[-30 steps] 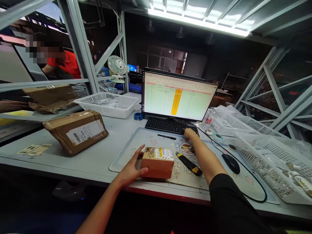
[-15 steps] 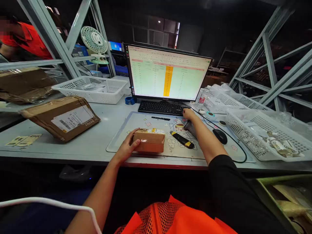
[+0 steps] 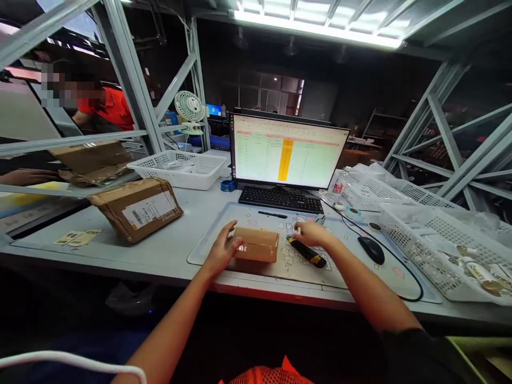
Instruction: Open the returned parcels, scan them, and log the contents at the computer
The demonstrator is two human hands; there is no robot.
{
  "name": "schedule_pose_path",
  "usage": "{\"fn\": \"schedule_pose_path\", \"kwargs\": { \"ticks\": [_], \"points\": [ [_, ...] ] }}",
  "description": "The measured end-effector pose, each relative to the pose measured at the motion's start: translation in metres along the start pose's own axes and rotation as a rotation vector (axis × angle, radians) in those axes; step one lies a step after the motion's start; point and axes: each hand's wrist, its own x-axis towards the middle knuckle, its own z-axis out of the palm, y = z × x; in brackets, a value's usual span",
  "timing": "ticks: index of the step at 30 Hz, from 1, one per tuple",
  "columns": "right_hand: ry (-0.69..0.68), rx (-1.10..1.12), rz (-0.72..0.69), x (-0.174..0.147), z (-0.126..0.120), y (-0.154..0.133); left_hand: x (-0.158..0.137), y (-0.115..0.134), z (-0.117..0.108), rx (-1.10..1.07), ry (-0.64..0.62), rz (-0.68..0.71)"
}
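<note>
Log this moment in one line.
left hand: at small box's left end | right hand: near yellow-black cutter | monitor: lit, table shown

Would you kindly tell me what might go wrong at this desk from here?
1. The right hand is very close to the utility knife; I cannot tell whether it is open, but if so, brushing against it might cause a cut.
2. The small cardboard box, held by the left hand, is near the front edge of the desk, so a slip could perhaps send it over.
</note>
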Motion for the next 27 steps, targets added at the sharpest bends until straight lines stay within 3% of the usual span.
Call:
{"fn": "schedule_pose_path", "kwargs": {
  "ticks": [3,7,13,20,27],
  "points": [
    [-0.004,0.074,0.021,-0.038,0.028,-0.003,0.021,0.006,0.008,-0.059,0.016,0.004],
    [-0.009,0.228,0.036,-0.065,0.041,-0.002,0.038,0.001,0.013,-0.089,-0.111,-0.035],
    [-0.021,0.575,0.035,-0.053,0.025,-0.015,0.029,-0.013,0.014,-0.19,-0.309,-0.127],
    [0.031,0.738,-0.009,-0.042,0.03,-0.031,0.025,-0.011,0.015,-0.231,-0.309,-0.122],
    [0.112,0.669,-0.031,-0.06,0.025,-0.031,0.024,-0.013,0.016,-0.194,-0.277,-0.139]
  ]
}}
